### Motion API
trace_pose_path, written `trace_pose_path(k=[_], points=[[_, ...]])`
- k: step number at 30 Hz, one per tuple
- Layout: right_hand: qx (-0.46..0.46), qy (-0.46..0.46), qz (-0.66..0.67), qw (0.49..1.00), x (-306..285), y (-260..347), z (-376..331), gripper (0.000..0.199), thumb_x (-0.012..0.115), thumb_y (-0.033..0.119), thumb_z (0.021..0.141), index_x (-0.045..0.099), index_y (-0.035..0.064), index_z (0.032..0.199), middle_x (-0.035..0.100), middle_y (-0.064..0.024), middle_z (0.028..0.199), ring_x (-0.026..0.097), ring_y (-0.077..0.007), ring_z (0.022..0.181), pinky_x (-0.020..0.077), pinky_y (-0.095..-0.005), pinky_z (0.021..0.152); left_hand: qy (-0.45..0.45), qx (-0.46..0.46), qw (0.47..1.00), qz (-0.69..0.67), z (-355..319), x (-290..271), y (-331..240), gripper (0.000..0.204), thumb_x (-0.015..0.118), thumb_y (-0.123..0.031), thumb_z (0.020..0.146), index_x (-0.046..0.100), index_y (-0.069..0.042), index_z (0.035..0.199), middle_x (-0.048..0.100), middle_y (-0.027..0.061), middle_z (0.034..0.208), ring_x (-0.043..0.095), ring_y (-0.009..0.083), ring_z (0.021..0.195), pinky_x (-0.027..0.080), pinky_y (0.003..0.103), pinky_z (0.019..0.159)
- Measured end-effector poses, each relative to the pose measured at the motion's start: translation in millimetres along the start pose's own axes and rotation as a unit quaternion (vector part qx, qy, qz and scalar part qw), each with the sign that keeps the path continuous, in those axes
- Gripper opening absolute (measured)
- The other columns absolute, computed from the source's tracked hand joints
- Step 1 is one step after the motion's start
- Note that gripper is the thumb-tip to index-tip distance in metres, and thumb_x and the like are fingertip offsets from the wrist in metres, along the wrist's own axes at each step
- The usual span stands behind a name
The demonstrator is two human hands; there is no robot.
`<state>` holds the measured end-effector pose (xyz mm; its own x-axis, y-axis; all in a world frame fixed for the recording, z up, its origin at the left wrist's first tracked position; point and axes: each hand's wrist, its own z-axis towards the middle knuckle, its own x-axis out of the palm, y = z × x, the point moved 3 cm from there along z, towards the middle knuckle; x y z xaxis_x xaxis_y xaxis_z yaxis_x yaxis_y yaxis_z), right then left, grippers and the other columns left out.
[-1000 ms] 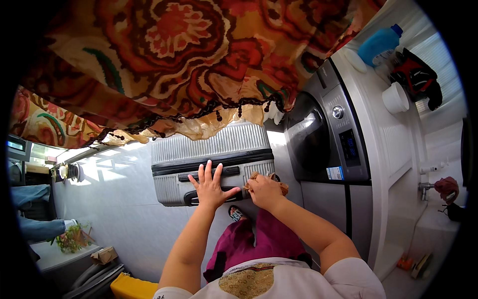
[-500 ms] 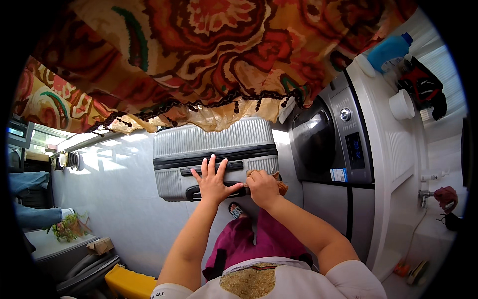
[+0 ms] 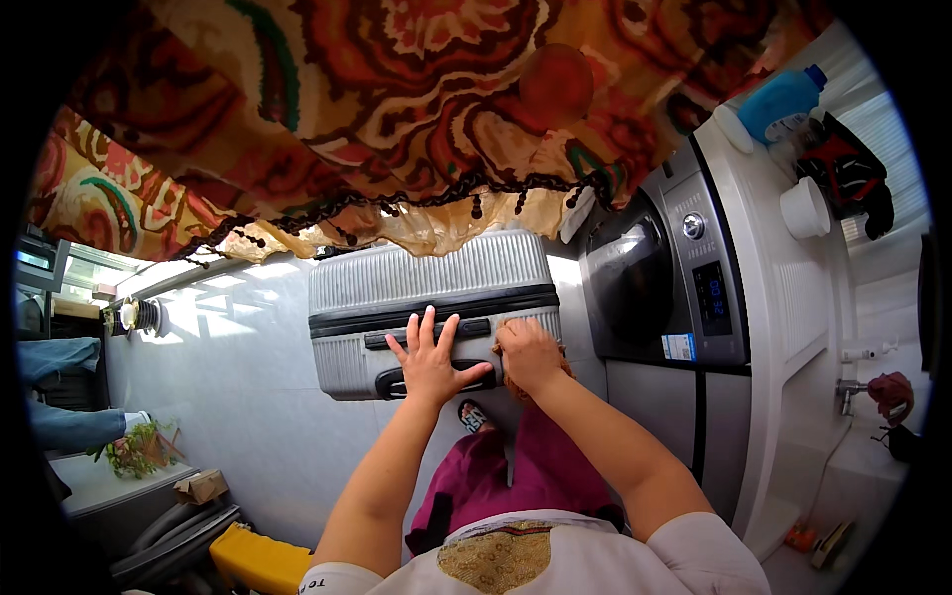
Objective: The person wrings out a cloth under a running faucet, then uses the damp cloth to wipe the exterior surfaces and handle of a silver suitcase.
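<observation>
A silver ribbed suitcase with a black zipper band and black handles stands on the floor in front of me. Spread flat against its near side is my left hand, by the two black handles, holding nothing. My right hand is closed on a brown cloth and presses it to the suitcase's near right part. Most of the cloth is hidden under the fingers, with folds showing beside and below them.
A patterned red and orange curtain hangs over the suitcase's far edge. To the right stands a grey washing machine under a white counter with a blue bottle. At left are a plant and a yellow object.
My right hand has shifted slightly on the suitcase, with the cloth now showing more below the fingers. The left hand stays spread on the same spot. The whole view has moved a little.
</observation>
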<state>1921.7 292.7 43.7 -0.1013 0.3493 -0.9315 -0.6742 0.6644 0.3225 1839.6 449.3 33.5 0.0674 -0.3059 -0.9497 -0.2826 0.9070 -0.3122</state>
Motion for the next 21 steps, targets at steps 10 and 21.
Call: trace_pose_path(k=[10, 21], points=[[-0.007, 0.014, 0.118, 0.993, -16, 8, -33, 0.012, 0.066, 0.009, 0.075, 0.067, 0.0135, 0.086, 0.062, -0.0003, 0.092, 0.060, -0.0239, 0.087, 0.0516, -0.0369, 0.074, -0.009, -0.002, 1.000, -0.002, -2, 1, 2, 0.098, 0.071, -0.075, 0.059, 0.047, -0.025, 0.140, 0.032, 0.0108, 0.151, 0.022, 0.0337, 0.142, 0.001, 0.070, 0.109], [0.041, 0.025, 0.146, 0.988, -14, 11, -30, 0.028, 0.065, 0.009, 0.075, 0.066, 0.0096, 0.103, 0.065, -0.0072, 0.098, 0.062, -0.0297, 0.089, 0.0513, -0.0420, 0.079, -0.012, -0.006, 1.000, 0.002, -1, -3, 2, 0.096, 0.070, -0.076, 0.059, 0.048, -0.026, 0.139, 0.033, 0.0104, 0.151, 0.024, 0.0331, 0.142, 0.002, 0.070, 0.109]])
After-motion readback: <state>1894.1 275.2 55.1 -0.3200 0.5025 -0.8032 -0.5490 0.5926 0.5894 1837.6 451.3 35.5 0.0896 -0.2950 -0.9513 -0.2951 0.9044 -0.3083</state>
